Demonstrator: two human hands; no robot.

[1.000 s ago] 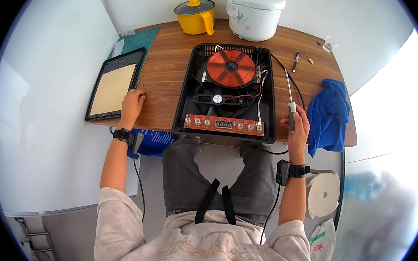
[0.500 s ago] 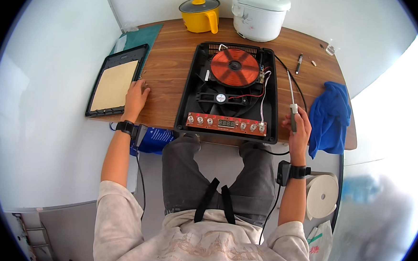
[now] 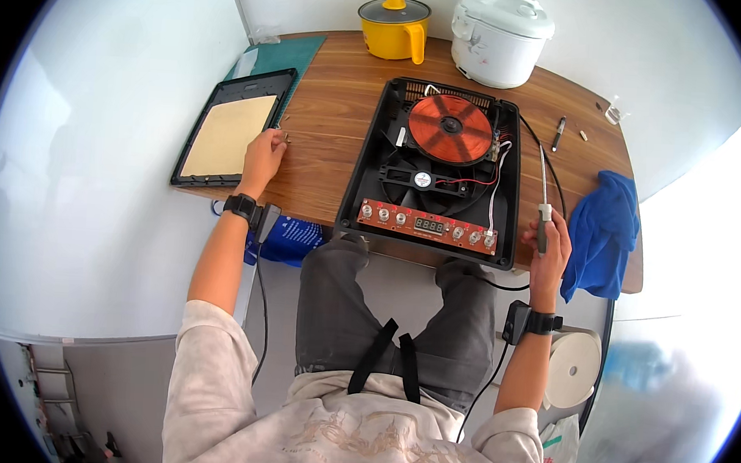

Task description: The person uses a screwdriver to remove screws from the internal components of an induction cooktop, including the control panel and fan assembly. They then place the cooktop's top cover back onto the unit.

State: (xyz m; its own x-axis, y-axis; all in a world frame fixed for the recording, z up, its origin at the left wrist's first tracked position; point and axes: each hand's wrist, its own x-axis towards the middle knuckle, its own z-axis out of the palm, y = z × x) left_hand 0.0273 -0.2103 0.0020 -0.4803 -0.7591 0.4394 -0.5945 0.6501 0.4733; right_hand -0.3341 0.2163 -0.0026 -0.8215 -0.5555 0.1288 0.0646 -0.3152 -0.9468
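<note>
Hands barely shifted since earlier frame: right hand [image 3: 547, 251] stays clamped on upright screwdriver [image 3: 543, 200] beside opened black cooktop [image 3: 438, 172], left hand [image 3: 262, 159] fingers loosely curled on table [image 3: 335, 110] by screws [image 3: 284, 139].

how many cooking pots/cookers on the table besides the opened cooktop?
2. A yellow lidded pot at the table's far edge, and a white rice cooker just to its right, behind the opened cooktop. None appear hidden.

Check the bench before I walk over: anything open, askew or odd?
Yes: the cooker lies open, coil, fan and wiring bare. Its top panel sits apart by the left hand. The right hand holds a screwdriver. Nothing spilled.
</note>
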